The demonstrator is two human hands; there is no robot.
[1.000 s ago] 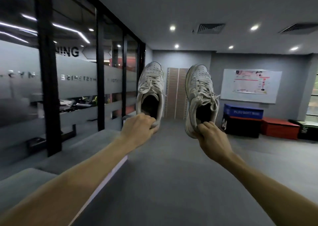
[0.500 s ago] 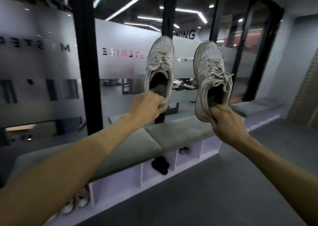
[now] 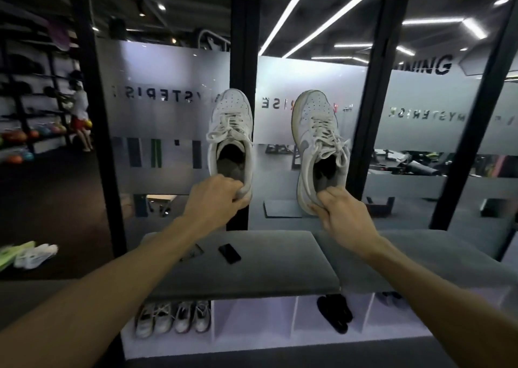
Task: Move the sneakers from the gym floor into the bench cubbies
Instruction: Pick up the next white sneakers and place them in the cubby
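Observation:
I hold a pair of white lace-up sneakers up in front of me, toes pointing away. My left hand [image 3: 214, 199] grips the heel of the left sneaker [image 3: 231, 132]. My right hand [image 3: 343, 213] pinches the heel of the right sneaker [image 3: 318, 143]. Both shoes hang in the air above a grey cushioned bench [image 3: 266, 261]. Under the cushion runs a row of white cubbies [image 3: 252, 320]. The cubby straight below the sneakers holds nothing.
White sneakers [image 3: 172, 317] fill the left cubby and black shoes [image 3: 335, 313] sit in one to the right. A black phone [image 3: 229, 253] lies on the bench cushion. A frosted glass wall with black posts [image 3: 242, 59] stands behind. More shoes [image 3: 30, 254] lie beyond the glass at left.
My view has swung left from the open room onto the bench and glass wall. The cubbies now lie straight below. Both hands keep the same hold on the sneakers.

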